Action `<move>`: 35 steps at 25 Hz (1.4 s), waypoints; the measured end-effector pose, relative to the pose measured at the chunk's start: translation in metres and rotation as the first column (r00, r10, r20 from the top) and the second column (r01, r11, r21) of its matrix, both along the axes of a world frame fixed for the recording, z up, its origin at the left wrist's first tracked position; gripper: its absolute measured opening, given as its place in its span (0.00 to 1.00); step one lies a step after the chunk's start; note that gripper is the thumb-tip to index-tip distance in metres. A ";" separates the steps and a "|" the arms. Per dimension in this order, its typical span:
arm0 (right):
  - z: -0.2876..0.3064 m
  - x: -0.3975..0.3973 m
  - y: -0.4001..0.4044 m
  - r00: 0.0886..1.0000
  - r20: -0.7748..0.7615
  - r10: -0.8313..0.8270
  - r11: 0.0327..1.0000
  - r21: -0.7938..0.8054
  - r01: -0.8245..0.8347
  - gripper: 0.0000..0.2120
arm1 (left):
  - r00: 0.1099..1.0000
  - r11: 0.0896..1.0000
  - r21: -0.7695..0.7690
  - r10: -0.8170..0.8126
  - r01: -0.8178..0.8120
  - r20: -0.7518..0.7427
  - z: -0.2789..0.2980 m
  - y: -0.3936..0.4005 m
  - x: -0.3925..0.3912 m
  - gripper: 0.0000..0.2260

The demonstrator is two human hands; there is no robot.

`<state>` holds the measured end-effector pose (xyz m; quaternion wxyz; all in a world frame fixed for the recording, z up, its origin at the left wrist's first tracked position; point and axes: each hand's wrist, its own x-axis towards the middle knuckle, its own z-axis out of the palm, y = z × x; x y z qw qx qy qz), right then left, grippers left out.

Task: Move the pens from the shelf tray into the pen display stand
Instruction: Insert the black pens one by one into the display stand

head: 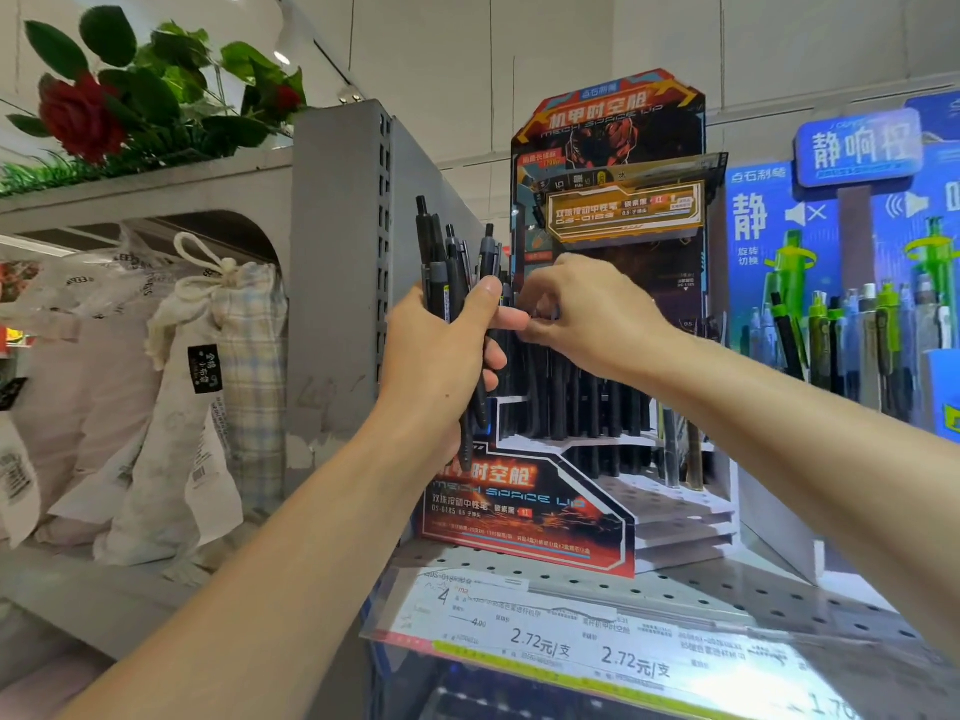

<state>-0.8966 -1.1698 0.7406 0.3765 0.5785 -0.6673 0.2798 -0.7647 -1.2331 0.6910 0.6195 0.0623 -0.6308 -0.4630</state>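
The left hand (441,350) grips a bunch of black pens (457,283) upright, clickers up, held just beside the pen display stand (524,506) so single pens are easy to draw off. The right hand (582,314) has its fingers curled, pinching at the top of a pen at the bunch's edge, above the stand's upper tier. That tier is packed with slim matte black barrels; the stepped white tiers toward the front edge show bare holes. The stand is glossy printed card on a perforated metal shelf (727,589). I see no shelf tray from here.
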 end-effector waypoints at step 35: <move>0.015 -0.011 0.024 0.377 0.667 0.642 0.748 -0.440 -0.497 0.08 | 0.991 0.998 -0.012 0.070 -0.069 0.111 -0.012 0.011 0.005 0.11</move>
